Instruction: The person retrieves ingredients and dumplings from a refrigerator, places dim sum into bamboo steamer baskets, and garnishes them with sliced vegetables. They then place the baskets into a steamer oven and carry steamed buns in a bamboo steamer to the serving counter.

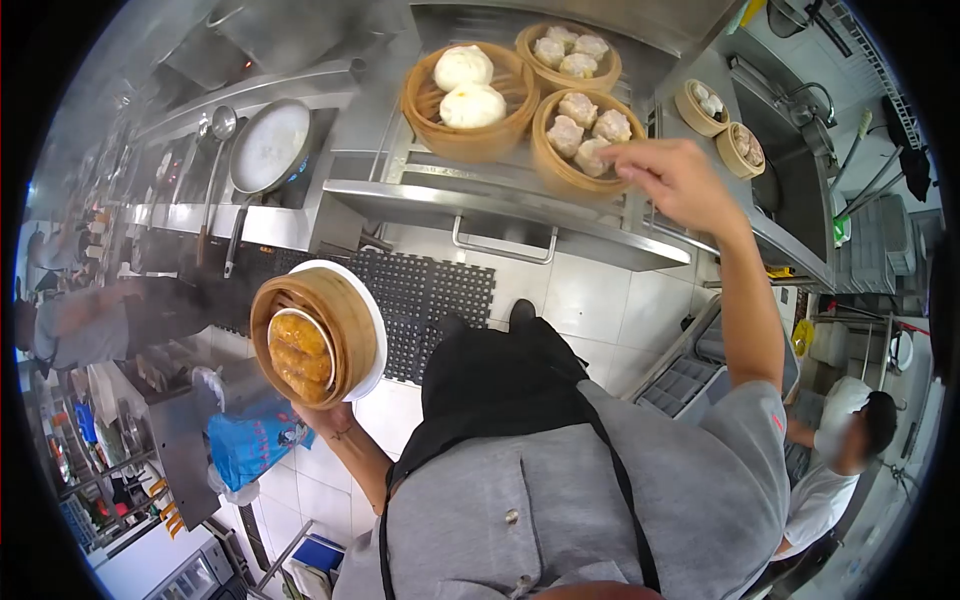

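My left hand (328, 416) holds up a white plate (372, 335) with a bamboo steamer (345, 315) on it. Inside the steamer, a small dish carries orange-brown, sauced pieces of food (298, 352). Most of the fingers of that hand are hidden below. My right hand (680, 180) reaches over the right rim of another bamboo steamer (545, 165), thumb and index finger apart. Its index fingertip is at one of the pleated shumai dumplings (592, 157); whether it touches cannot be made out. Beside it, a larger steamer (465, 148) contains two white buns (472, 105).
Behind stands another shumai steamer (610, 80); two smaller steamers (740, 150) sit right. A white-filled pan (270, 147) and a ladle (222, 125) lie on the left. The steel counter has a handle (505, 258) in front. A person (840, 450) is at lower right.
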The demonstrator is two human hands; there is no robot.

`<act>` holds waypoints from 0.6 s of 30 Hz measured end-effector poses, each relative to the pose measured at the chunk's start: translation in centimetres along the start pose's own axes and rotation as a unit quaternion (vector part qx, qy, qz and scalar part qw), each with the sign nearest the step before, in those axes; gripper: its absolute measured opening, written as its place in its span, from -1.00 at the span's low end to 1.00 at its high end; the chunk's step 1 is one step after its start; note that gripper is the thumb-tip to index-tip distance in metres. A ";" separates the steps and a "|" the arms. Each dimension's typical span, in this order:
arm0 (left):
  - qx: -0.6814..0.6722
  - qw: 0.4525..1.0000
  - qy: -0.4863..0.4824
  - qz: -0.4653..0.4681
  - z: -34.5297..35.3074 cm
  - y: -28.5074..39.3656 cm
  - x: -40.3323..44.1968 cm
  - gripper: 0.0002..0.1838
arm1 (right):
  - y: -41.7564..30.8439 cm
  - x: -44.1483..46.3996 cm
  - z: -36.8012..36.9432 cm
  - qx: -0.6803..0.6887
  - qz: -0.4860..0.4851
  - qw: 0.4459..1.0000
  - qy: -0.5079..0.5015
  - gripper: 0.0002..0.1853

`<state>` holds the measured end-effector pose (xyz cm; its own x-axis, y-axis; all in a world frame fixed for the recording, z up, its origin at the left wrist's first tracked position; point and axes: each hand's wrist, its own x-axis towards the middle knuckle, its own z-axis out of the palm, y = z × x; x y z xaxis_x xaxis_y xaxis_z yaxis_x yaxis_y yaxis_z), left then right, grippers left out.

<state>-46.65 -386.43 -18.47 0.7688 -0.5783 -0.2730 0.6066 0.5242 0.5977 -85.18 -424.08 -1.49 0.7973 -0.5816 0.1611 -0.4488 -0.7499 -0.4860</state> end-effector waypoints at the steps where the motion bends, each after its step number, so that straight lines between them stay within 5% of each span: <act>1: 0.005 1.000 -0.009 -0.006 0.1 0.0 0.1 -0.41 | -0.1 0.2 -0.5 -0.002 -0.008 0.999 0.036 -0.77; 4: 0.000 1.000 -0.024 -0.009 0.4 0.0 0.4 -0.42 | -1.9 2.1 -1.2 -0.051 -0.035 0.993 0.104 -0.76; 10: -0.025 0.999 0.017 -0.032 1.1 0.2 0.9 -0.42 | -5.5 7.5 1.1 -0.222 -0.004 0.974 -0.051 -0.66; 18: -0.063 0.997 -0.031 -0.025 -0.7 0.6 1.2 -0.44 | -4.3 10.0 4.1 -0.275 -0.076 0.956 -0.063 -0.80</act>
<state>-45.22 -386.38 -19.03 0.7255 -0.6411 -0.2504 0.6673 0.5664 0.4836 -73.62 -425.40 -1.35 0.8973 -0.4355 0.0719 -0.4399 -0.8956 0.0664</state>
